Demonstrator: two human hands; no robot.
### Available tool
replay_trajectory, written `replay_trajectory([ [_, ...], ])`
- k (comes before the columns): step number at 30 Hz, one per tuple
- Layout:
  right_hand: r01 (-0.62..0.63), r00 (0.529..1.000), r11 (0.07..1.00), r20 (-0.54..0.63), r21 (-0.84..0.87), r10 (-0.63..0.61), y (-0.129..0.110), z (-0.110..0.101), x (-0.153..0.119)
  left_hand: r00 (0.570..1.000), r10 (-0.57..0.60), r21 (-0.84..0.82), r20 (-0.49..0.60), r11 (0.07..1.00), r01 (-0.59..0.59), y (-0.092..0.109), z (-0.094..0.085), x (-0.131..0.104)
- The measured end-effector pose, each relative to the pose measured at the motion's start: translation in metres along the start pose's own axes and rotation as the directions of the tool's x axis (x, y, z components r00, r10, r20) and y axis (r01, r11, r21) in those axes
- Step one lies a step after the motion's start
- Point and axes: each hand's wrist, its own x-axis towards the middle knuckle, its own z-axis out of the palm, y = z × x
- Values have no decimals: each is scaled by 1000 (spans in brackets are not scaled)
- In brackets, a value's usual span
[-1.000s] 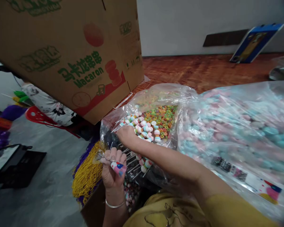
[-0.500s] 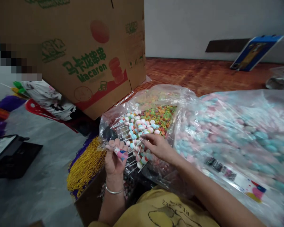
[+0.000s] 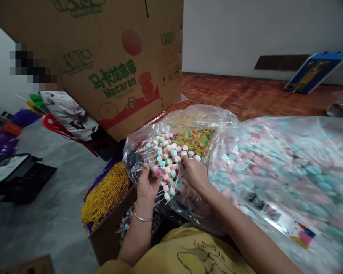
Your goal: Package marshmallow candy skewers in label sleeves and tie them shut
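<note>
Several skewers of pastel candies [image 3: 167, 150] lie on an open clear bag of small ring-shaped pieces [image 3: 196, 137]. Over their left side, my left hand [image 3: 148, 182] pinches a small clear wrapper with a pink print [image 3: 159, 172]. My right hand [image 3: 193, 171] is closed at the right side of the skewers, its fingers round a thin white stick [image 3: 177, 180]. To the right of my right hand lies a large clear bag of pink and blue candies [image 3: 274, 156].
A large cardboard box [image 3: 111, 45] stands at the back left. Gold bead strings [image 3: 105, 198] hang left of my left hand, beside an open carton [image 3: 103, 238]. Behind the box sits a person in a patterned top [image 3: 70, 114]. A blue-framed object [image 3: 317, 72] leans on the wall.
My left hand has moved right and up with the wrapper, close to the candies. The fingers of my right hand have closed. The whole view has shifted slightly.
</note>
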Motion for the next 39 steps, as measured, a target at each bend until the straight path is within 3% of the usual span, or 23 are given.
replay_trajectory([
  [3, 33, 999, 999, -12, -40, -33, -4, -1, 11, 993, -42, -50, -110, 998, 37, -7, 6, 10],
  [6, 60, 987, 997, -155, 47, -52, 8, -7, -3, 986, -93, -175, -139, 982, 68, -8, 15, 16],
  [9, 185, 929, 924, -367, 336, -52, 33, -20, -40, 982, -141, -242, -122, 964, 109, -8, 24, 19],
  [12, 238, 939, 799, -340, 552, -45, 59, -33, -87, 973, -205, -262, -106, 950, 171, -14, 35, 18],
  [15, 189, 955, 738, -297, 648, 17, 75, -37, -126, 963, -252, -231, -101, 947, 223, -27, 49, 13],
  [19, 142, 949, 722, -300, 677, 94, 87, -34, -152, 949, -304, -137, -78, 947, 292, -48, 67, 2],
  [24, 150, 938, 779, -338, 608, 83, 101, -37, -168, 951, -309, -73, 20, 948, 310, -66, 78, -11],
  [29, 232, 860, 888, -510, 397, 3, 108, -49, -186, 965, -219, 55, 142, 975, 213, -75, 85, -22],
  [32, 212, 840, 921, -542, 326, -1, 111, -55, -197, 967, -177, 148, 184, 977, 151, -81, 90, -28],
  [36, 176, 874, 877, -481, 447, 71, 115, -58, -211, 949, -195, 270, 248, 955, 125, -95, 96, -33],
  [39, 114, 908, 777, -383, 619, 171, 117, -53, -219, 938, -229, 250, 260, 954, 164, -108, 101, -39],
])
